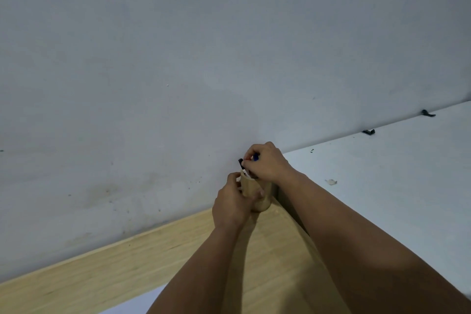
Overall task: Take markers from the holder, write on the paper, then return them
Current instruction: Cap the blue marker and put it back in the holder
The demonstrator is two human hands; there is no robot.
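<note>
I see both of my hands at the far edge of the worktop (178,257), close against the grey wall (178,58). The holder (254,192), a wooden cylinder, stands upright there, in the far right corner where the wood meets a white cabinet (382,173) that rises beside it.

My left hand (233,205) is wrapped around the holder's left side, fingers curled onto its front and thumb near the rim, so it is closed on the holder. My right hand (267,164) sits right over the holder's mouth with its fingers pinched together. It has hold of the markers: a black marker (240,162) sticks out to the left of the fingertips, and a blue marker (255,157) shows between the fingers. The lower ends of both are hidden behind the hand and the rim, so I cannot tell how far they are inside the holder.

At the near edge of the worktop, a corner of the paper (142,301) shows just left of my left forearm. I can see no writing on the part in view.

On top of the white cabinet, two small black clips (368,132) lie along the wall, well apart from my hands, and a small pale scrap (331,182) lies nearer my right forearm.
</note>
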